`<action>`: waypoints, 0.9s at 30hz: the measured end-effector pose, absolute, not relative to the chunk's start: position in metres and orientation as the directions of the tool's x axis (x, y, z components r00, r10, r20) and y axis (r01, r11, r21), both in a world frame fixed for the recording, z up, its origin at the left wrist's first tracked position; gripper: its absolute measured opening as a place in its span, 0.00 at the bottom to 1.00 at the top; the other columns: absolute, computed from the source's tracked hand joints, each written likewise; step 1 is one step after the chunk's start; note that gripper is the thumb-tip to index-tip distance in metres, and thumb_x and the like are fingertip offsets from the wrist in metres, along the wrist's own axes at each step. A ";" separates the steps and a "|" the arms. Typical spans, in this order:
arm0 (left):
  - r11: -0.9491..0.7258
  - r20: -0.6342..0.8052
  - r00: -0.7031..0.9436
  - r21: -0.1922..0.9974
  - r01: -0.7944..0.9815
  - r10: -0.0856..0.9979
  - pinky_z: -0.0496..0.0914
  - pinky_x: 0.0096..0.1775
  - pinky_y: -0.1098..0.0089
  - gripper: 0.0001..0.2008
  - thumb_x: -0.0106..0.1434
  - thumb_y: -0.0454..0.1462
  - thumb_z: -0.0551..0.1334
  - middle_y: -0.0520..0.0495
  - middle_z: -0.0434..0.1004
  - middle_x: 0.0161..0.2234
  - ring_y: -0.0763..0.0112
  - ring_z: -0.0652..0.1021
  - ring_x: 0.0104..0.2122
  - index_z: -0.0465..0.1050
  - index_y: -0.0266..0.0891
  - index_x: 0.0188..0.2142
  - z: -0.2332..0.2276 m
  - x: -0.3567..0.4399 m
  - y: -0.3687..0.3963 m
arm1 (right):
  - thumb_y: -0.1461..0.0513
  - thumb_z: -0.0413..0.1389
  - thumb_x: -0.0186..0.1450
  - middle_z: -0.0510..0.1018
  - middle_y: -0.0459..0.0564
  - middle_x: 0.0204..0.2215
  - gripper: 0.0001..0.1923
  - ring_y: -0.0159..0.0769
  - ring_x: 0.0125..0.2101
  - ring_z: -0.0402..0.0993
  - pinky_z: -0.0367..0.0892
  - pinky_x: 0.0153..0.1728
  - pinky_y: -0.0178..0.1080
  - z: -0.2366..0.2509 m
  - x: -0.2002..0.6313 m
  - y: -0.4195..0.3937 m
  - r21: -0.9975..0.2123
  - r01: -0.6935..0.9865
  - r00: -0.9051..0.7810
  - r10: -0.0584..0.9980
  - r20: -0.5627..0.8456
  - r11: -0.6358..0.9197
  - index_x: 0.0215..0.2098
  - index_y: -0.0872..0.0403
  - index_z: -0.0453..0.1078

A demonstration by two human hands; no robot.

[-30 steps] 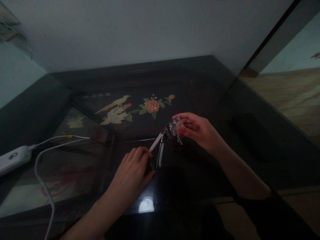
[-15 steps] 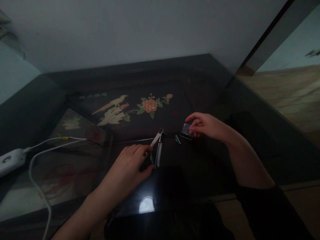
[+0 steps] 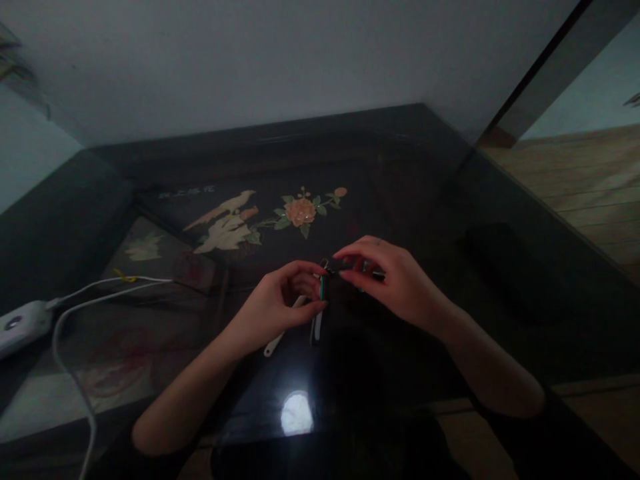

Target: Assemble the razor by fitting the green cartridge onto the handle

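Observation:
A metal nail clipper (image 3: 317, 327) is held just above the dark glass table (image 3: 410, 193), its pale lever (image 3: 280, 341) swung out to the lower left. My left hand (image 3: 280, 303) grips the clipper near its head, thumb and fingers curled around it, beside a small green piece (image 3: 323, 288). My right hand (image 3: 387, 277) pinches the clipper's head end from the right with its fingertips. A small dark piece lies under my right fingers, mostly hidden.
Under the glass lies an inlaid panel with a pale bird (image 3: 227, 227) and an orange flower (image 3: 300, 212). A white charger (image 3: 17, 323) with white cables (image 3: 75, 313) lies at the left. A dark flat object (image 3: 500, 257) rests at the right. A lamp reflection (image 3: 296, 413) shows near the front edge.
My right hand set the clear piece down on the table, then moved left to the clipper's head. My left hand lifted and closed around the clipper, whose lever now swings out to the lower left.

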State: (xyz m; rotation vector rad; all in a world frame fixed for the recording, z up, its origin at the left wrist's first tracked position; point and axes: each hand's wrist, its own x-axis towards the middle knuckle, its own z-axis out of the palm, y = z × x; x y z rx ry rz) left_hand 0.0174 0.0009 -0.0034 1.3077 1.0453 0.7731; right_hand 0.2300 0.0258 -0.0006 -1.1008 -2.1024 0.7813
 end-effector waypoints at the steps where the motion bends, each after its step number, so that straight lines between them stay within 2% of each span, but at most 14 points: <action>1: 0.171 -0.187 0.356 0.982 0.076 0.915 0.70 0.35 0.77 0.18 0.51 0.30 0.69 0.54 0.76 0.28 0.77 0.77 0.30 0.69 0.35 0.42 -0.005 0.018 0.002 | 0.67 0.61 0.63 0.76 0.48 0.38 0.14 0.32 0.32 0.73 0.69 0.35 0.35 0.001 0.225 0.021 -0.771 0.421 -0.503 0.831 0.239 0.477 0.47 0.53 0.72; 5: 0.252 -0.236 0.313 0.968 -0.010 0.920 0.70 0.33 0.78 0.20 0.50 0.30 0.70 0.54 0.77 0.29 0.78 0.77 0.28 0.70 0.35 0.43 -0.011 0.021 0.004 | 0.70 0.64 0.59 0.79 0.50 0.42 0.24 0.34 0.36 0.76 0.71 0.38 0.36 -0.007 0.211 0.011 -0.841 0.363 -0.510 0.841 0.182 0.402 0.53 0.55 0.69; 10: 0.228 -0.202 0.243 0.970 -0.081 0.949 0.72 0.35 0.78 0.22 0.48 0.28 0.72 0.54 0.78 0.29 0.77 0.78 0.30 0.70 0.36 0.42 -0.015 0.020 0.000 | 0.69 0.64 0.58 0.81 0.50 0.40 0.22 0.35 0.33 0.78 0.74 0.36 0.37 -0.019 0.207 0.010 -0.884 0.337 -0.438 0.885 0.158 0.324 0.51 0.54 0.72; 15: 0.260 -0.227 0.229 0.957 -0.125 0.946 0.73 0.35 0.75 0.20 0.49 0.28 0.70 0.54 0.79 0.30 0.74 0.80 0.30 0.69 0.38 0.41 -0.017 0.018 -0.001 | 0.68 0.66 0.57 0.81 0.49 0.42 0.26 0.35 0.36 0.79 0.75 0.39 0.38 -0.017 0.204 0.008 -0.877 0.301 -0.443 0.870 0.219 0.374 0.53 0.52 0.70; 19: 0.272 -0.236 0.235 0.952 -0.138 0.943 0.74 0.34 0.74 0.19 0.50 0.28 0.70 0.54 0.79 0.30 0.74 0.80 0.29 0.69 0.38 0.41 -0.017 0.018 -0.003 | 0.66 0.67 0.57 0.82 0.48 0.41 0.23 0.36 0.36 0.80 0.74 0.40 0.38 -0.016 0.203 0.007 -0.843 0.332 -0.420 0.867 0.270 0.423 0.51 0.50 0.72; 25: 0.288 -0.249 0.244 0.947 -0.142 0.937 0.74 0.35 0.74 0.19 0.49 0.28 0.71 0.53 0.80 0.30 0.73 0.80 0.30 0.71 0.38 0.40 -0.016 0.017 -0.004 | 0.64 0.68 0.55 0.82 0.49 0.39 0.24 0.36 0.35 0.79 0.73 0.39 0.36 -0.018 0.204 0.007 -0.813 0.336 -0.418 0.849 0.323 0.475 0.50 0.54 0.73; 27: 0.282 -0.242 0.237 0.947 -0.154 0.941 0.74 0.35 0.74 0.16 0.52 0.31 0.71 0.52 0.80 0.30 0.72 0.80 0.30 0.72 0.37 0.39 -0.017 0.016 -0.004 | 0.64 0.69 0.54 0.82 0.49 0.38 0.25 0.35 0.34 0.79 0.73 0.38 0.35 -0.018 0.204 0.008 -0.810 0.340 -0.417 0.848 0.326 0.478 0.50 0.55 0.73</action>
